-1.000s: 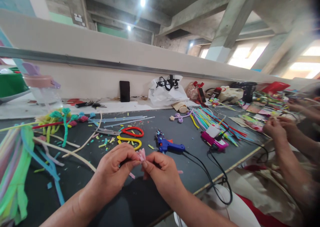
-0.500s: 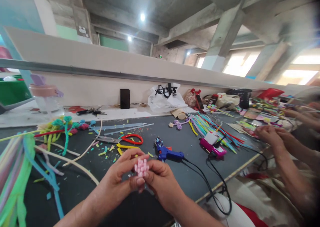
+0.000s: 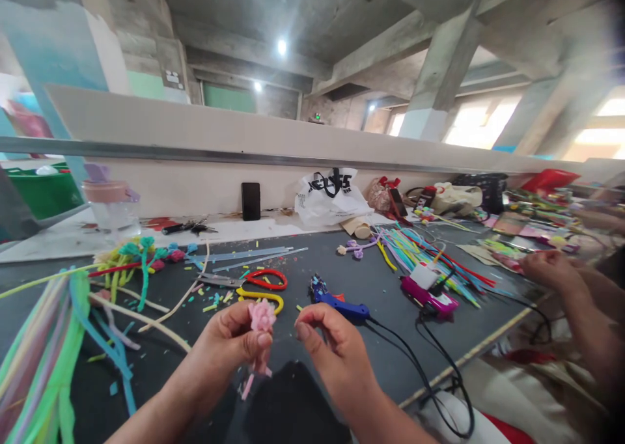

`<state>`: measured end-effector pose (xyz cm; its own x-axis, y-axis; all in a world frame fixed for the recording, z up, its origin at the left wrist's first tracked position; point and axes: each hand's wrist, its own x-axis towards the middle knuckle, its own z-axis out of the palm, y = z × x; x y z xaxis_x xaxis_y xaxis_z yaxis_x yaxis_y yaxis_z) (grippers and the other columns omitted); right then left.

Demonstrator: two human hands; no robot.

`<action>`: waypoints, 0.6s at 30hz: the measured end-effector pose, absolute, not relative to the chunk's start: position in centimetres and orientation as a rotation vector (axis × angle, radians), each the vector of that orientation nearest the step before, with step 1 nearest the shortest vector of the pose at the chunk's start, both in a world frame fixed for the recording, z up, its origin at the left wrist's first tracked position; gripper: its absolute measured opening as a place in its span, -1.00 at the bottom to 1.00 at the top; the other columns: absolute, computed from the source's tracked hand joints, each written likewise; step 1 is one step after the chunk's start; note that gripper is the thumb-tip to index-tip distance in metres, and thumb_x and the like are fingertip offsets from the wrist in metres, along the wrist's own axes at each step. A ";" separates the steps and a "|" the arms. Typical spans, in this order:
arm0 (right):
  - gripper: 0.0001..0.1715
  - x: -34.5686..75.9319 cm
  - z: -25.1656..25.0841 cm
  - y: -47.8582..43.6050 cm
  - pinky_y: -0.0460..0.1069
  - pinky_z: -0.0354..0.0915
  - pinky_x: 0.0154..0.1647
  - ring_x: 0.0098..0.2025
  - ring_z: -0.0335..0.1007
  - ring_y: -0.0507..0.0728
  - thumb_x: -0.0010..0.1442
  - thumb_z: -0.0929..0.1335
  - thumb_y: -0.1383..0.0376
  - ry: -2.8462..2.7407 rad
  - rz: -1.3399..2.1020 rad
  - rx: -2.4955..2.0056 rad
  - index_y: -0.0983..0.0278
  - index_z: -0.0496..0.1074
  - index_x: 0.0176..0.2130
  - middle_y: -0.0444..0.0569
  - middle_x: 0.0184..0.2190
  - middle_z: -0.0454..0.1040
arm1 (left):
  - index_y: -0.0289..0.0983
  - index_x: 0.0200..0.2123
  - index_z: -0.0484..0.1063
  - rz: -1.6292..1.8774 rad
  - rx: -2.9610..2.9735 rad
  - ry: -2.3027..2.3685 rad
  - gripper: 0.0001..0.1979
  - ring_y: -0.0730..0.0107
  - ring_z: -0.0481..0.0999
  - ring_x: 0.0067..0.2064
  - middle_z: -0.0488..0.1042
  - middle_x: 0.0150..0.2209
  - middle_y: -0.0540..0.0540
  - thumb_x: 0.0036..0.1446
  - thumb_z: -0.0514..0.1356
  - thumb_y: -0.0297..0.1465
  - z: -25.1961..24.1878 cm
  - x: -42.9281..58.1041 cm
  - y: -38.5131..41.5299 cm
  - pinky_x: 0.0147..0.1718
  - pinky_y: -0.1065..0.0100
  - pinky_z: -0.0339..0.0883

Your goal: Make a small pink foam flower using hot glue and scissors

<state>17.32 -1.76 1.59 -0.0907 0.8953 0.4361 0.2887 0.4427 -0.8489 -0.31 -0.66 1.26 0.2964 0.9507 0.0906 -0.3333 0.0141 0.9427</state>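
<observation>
The left hand (image 3: 230,340) held a pink flower (image 3: 262,315) in a closed pinch above the dark table (image 3: 293,398). Just beside it, the right hand (image 3: 338,347) hung loosely half-curled, gripping nothing. Beyond lay scissors (image 3: 239,282) and a blue glue gun (image 3: 344,308).

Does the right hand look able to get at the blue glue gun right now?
Probably yes: the right hand looks empty, the glue gun lies just beyond it, and nothing visible blocks the way.
</observation>
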 end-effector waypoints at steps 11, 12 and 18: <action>-0.86 17.2 1.7 -2.6 -0.06 0.23 -0.30 -0.36 0.31 0.05 0.15 0.31 0.23 -1.524 0.912 -0.914 0.24 0.37 -0.29 -0.07 -0.40 0.39 | -0.22 -0.25 0.49 1.049 1.344 0.970 -0.73 0.28 0.41 -0.20 0.48 -0.26 -0.07 -0.06 0.28 -0.26 1.6 -0.4 -1.6 -0.23 0.40 0.31; -0.86 17.2 1.7 -2.6 -0.06 0.24 -0.29 -0.35 0.31 0.05 0.14 0.31 0.22 -1.511 0.931 -0.907 0.24 0.37 -0.28 -0.07 -0.40 0.39 | -0.20 -0.20 0.49 1.102 1.312 1.026 -0.70 0.25 0.40 -0.14 0.48 -0.20 -0.08 -0.03 0.25 -0.24 1.4 -0.5 -1.7 -0.18 0.39 0.30; -0.82 16.9 1.2 -2.4 -0.06 0.25 -0.28 -0.32 0.31 0.05 0.14 0.33 0.21 -1.465 1.018 -0.859 0.24 0.37 -0.25 -0.05 -0.36 0.40 | -0.23 -0.29 0.51 1.028 1.496 0.954 -0.75 0.32 0.39 -0.30 0.45 -0.40 -0.05 0.10 0.13 -0.22 1.0 -0.3 -1.2 -0.26 0.40 0.29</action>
